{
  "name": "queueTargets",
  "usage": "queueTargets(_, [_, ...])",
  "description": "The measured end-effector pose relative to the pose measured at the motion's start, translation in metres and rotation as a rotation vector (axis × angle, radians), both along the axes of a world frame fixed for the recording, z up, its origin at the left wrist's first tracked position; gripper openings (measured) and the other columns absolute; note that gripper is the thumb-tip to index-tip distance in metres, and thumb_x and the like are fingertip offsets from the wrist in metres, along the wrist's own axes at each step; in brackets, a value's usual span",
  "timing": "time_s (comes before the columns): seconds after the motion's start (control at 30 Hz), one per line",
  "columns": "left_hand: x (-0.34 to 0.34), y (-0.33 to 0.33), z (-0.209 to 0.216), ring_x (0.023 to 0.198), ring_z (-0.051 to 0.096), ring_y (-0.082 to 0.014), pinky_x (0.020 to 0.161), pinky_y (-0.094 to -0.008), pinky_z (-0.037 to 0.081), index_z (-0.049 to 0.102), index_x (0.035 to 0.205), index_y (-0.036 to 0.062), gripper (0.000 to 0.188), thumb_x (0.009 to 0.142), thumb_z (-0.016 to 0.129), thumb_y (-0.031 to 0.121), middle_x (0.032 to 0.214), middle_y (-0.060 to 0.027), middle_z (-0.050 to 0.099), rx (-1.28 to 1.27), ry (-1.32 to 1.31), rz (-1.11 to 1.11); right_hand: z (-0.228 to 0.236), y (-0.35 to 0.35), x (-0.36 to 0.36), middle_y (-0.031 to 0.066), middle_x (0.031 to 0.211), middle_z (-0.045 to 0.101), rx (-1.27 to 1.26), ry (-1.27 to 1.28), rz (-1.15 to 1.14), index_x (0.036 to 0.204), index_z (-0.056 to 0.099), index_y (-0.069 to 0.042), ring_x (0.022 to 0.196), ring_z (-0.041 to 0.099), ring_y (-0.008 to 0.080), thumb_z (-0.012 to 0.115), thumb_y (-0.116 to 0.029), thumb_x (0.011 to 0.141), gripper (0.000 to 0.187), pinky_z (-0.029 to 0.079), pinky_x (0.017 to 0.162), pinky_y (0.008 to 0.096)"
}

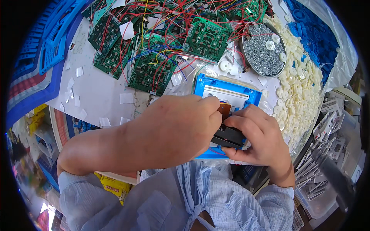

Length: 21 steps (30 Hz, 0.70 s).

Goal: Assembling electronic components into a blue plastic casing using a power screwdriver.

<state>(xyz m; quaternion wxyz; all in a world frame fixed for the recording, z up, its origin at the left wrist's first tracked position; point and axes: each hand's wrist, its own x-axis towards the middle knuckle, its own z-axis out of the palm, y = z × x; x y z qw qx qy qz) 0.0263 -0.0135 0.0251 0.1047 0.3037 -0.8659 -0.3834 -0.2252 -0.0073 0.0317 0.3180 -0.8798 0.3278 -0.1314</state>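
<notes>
Right, both hands are down on the blue case [227,92], which lies flat on the white worktop [98,90] just in front of the person. The left hand [173,127] comes across from the side with its fingers [212,106] pinched narrow on a small brown strip [224,109], likely a flat cable, held up over the middle of the case so its end can meet the part below. The right hand [258,134] curls around a black block [228,136] sitting in the case's lower half; those fingers wrap it from the right and seem to steady it, pressing it against the blue shell so it cannot slide. A thin red wire [219,152] trails out from under that block near the case's near edge.

Everything else sits within arm's reach. Beyond the case lies a heap of green boards [152,71] tangled in red, yellow and blue wires, stacked loosely. To the right of them a round tray [244,50] holds small silver screws, with a couple of white discs on top. A drift of cream discs [298,88] runs down the right side of the worktop, next to blue parts [316,27] in a clear bag. White paper bits [125,98] are scattered about the bare surface. Blue crates [46,42] stand off to the left, and grey-white frames [327,127] fill a bin at the right.
</notes>
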Motion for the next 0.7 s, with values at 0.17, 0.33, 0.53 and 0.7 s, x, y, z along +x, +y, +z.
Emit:
queueTargets(0.17, [0.003, -0.011, -0.007, 0.078, 0.061, -0.0299, 0.065, -0.0416, 0.051, 0.059, 0.093, 0.0049, 0.017, 0.082, 0.070, 0.013, 0.090, -0.0100, 0.055, -0.045, 0.100, -0.045, 0.001, 0.001, 0.000, 0.0094, 0.094, 0.062, -0.024, 0.013, -0.006, 0.109, 0.066, -0.004, 0.075, 0.063, 0.0270, 0.084, -0.022, 0.069, 0.047, 0.054, 0.056, 0.0358])
queueTargets(0.33, [0.003, -0.019, -0.009, 0.077, 0.061, -0.0292, 0.065, -0.0413, 0.051, 0.059, 0.092, 0.0050, 0.012, 0.088, 0.068, 0.012, 0.088, -0.0092, 0.055, -0.007, 0.096, -0.042, 0.000, -0.002, -0.002, 0.0098, 0.094, 0.062, -0.035, 0.015, 0.011, 0.110, 0.066, -0.003, 0.075, 0.063, 0.0266, 0.084, -0.022, 0.069, 0.048, 0.053, 0.054, 0.0350])
queueTargets(0.53, [0.003, -0.029, -0.006, 0.075, 0.063, -0.0264, 0.062, -0.0378, 0.053, 0.060, 0.092, 0.0058, 0.009, 0.088, 0.066, 0.011, 0.087, -0.0068, 0.056, -0.072, 0.089, -0.096, 0.001, -0.002, -0.002, 0.0109, 0.095, 0.064, -0.044, 0.015, 0.010, 0.110, 0.066, -0.002, 0.076, 0.062, 0.0267, 0.084, -0.021, 0.069, 0.049, 0.053, 0.053, 0.0349])
queueTargets(0.7, [-0.001, -0.039, 0.006, 0.078, 0.067, -0.0244, 0.061, -0.0360, 0.055, 0.062, 0.092, 0.0059, 0.010, 0.085, 0.062, 0.012, 0.088, -0.0059, 0.058, -0.097, -0.057, -0.205, 0.003, -0.002, -0.005, 0.0116, 0.099, 0.065, -0.041, 0.019, 0.014, 0.110, 0.067, -0.001, 0.076, 0.062, 0.0267, 0.084, -0.022, 0.068, 0.050, 0.053, 0.053, 0.0342])
